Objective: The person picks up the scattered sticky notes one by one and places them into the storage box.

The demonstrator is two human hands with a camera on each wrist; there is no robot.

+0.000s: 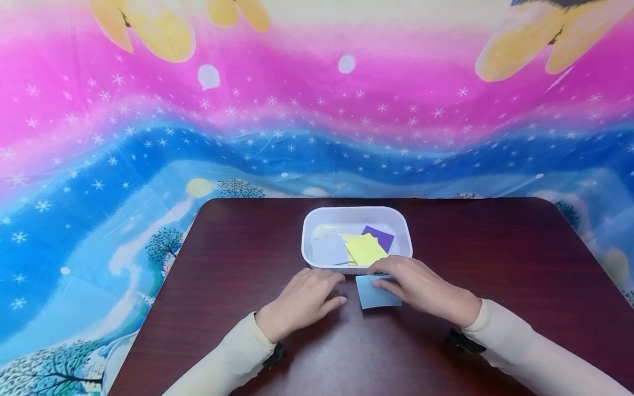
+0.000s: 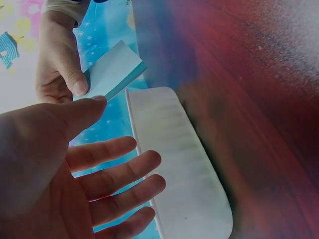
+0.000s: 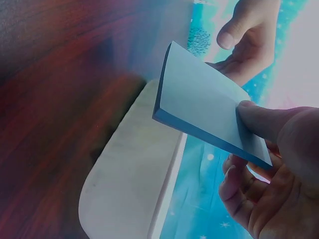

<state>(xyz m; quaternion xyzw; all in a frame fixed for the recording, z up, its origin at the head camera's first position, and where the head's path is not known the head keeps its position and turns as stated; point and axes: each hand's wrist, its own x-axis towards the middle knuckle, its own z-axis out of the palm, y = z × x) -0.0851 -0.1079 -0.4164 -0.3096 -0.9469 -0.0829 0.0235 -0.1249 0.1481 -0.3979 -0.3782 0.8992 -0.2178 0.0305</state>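
Note:
My right hand (image 1: 421, 289) pinches a light blue pad of sticky notes (image 3: 204, 102) between thumb and fingers, in front of a white bin (image 1: 308, 247). The pad's layered edge shows in the right wrist view. To the left, my left hand (image 1: 304, 300) is apart from the pad, fingers loosely spread and holding nothing; the left wrist view shows its fingers (image 2: 124, 172) overlapping the bin's side. Inside the bin lie a pale lavender pad (image 1: 329, 250), a yellow pad (image 1: 365, 249) and a purple pad (image 1: 380, 239).
The bin stands near the far edge of a dark reddish-brown table (image 1: 247, 242). Behind the table hangs a colourful printed cloth (image 1: 297, 110) with snowflakes and trees. A black strap (image 1: 464, 341) sits at the right wrist.

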